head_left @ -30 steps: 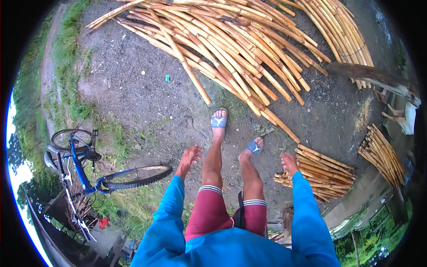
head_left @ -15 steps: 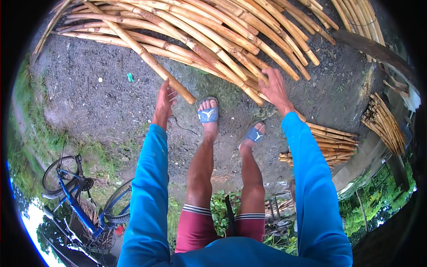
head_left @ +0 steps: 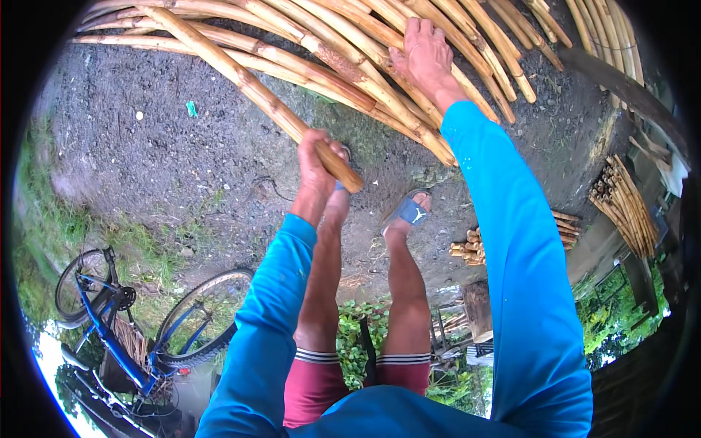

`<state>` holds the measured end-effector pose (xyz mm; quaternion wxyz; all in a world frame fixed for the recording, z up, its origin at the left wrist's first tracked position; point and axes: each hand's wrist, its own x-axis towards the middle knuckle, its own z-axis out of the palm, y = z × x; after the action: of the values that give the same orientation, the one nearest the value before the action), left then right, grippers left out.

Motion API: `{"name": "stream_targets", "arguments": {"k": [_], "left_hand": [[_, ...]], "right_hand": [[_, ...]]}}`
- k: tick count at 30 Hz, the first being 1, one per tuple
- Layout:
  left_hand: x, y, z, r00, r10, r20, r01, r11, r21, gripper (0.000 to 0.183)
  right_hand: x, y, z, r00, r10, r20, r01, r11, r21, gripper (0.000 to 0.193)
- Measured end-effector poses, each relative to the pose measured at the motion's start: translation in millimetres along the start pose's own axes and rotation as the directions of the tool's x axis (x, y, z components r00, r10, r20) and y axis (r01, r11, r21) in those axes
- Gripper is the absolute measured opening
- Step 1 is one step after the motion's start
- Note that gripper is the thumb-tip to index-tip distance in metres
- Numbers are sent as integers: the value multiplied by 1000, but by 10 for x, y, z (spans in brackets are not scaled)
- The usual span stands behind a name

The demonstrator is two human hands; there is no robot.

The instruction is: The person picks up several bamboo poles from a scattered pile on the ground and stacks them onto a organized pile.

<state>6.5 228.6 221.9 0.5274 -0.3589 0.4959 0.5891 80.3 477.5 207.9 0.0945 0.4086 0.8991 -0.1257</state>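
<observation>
My left hand point(head_left: 315, 164) is closed around a long tan rattan pole point(head_left: 252, 87), close to its near end. This pole slants from the far left toward my feet, lying apart from most others at that end. A large pile of similar jointed poles point(head_left: 343, 69) spreads across the far side of the ground, with many near ends pointing to the right and toward me. On top of the pile, my right hand point(head_left: 427, 62) has its fingers bent over one of the poles, thumb on the left side; its fingertips are partly hidden.
My sandalled feet point(head_left: 409, 212) stand on dark gravelly ground. A blue bicycle point(head_left: 120, 339) is at the lower left by grass. Shorter bundles of poles point(head_left: 624, 208) lie to the right, near a dark curved beam point(head_left: 628, 95). Another bound pole bundle point(head_left: 606, 40) is at the far right.
My left hand has moved right and closed around the slanting pole, whose near end shifted right and nearer. My right hand has moved farther away, up onto the pile.
</observation>
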Motion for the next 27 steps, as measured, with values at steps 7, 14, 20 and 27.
{"name": "stream_targets", "arguments": {"k": [7, 14, 20, 27], "left_hand": [[-41, -985, 42, 964, -182, 193, 197, 979, -59, 21], [376, -1105, 85, 963, -216, 158, 232, 969, -86, 37], [465, -1067, 71, 950, -229, 211, 245, 968, -52, 40], [595, -1006, 356, 890, -215, 401, 238, 971, -8, 60]], "right_hand": [[42, -42, 0, 996, -83, 22, 82, 997, 10, 67], [-91, 56, -258, 959, 3, 284, -34, 994, 102, 68], [-335, 198, -447, 900, -124, 419, 40, 978, 203, 57], [-1021, 286, -170, 909, -207, 361, 97, 949, 301, 54]]}}
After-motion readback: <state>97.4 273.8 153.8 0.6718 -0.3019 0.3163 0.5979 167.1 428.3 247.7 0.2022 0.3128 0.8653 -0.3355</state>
